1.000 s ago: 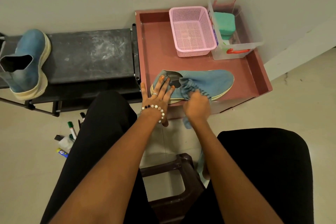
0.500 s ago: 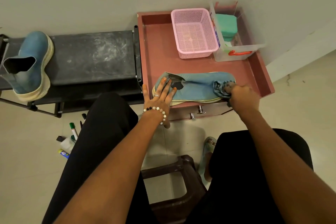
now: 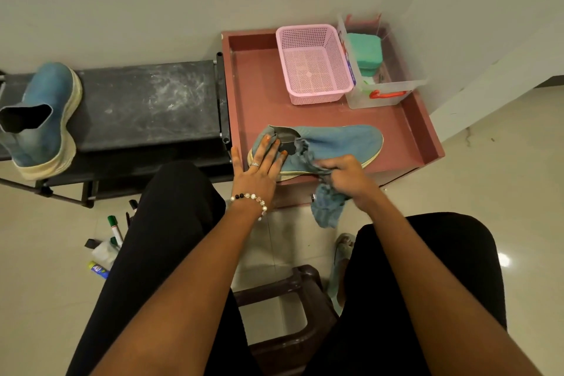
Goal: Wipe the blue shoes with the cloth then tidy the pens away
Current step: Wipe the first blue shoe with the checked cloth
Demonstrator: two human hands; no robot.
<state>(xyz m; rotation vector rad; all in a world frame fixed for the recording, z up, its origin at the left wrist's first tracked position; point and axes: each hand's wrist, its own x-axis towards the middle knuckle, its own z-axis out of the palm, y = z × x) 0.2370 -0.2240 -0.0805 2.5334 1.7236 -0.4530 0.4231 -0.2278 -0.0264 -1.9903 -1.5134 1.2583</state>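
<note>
Mid-wipe on the first shoe (image 3: 341, 143), lying on its side at the near edge of the red tray (image 3: 259, 76), toe to the right. Left hand (image 3: 259, 168) flat on the heel end, fingers straight and spread, pressing down to pin it. Right hand (image 3: 348, 177) curled round the cloth (image 3: 326, 207), bunched against the shoe's near side by the sole, loose tail hanging below the tray edge. Second shoe (image 3: 42, 119) well apart on the dark bench (image 3: 146, 104), seemingly still to do. Pens (image 3: 114, 227) scattered on the floor under the bench end, beside the left leg; pink basket (image 3: 314, 64) at the back of the tray, a likely home for them. Upper looks soft and knit-like, likely to crumple under the cloth, so best braced at heel or stiff sole. Probably light and prone to sliding on the smooth tray unless pinned. Cloth limp, best kept wadded in the fist.
</note>
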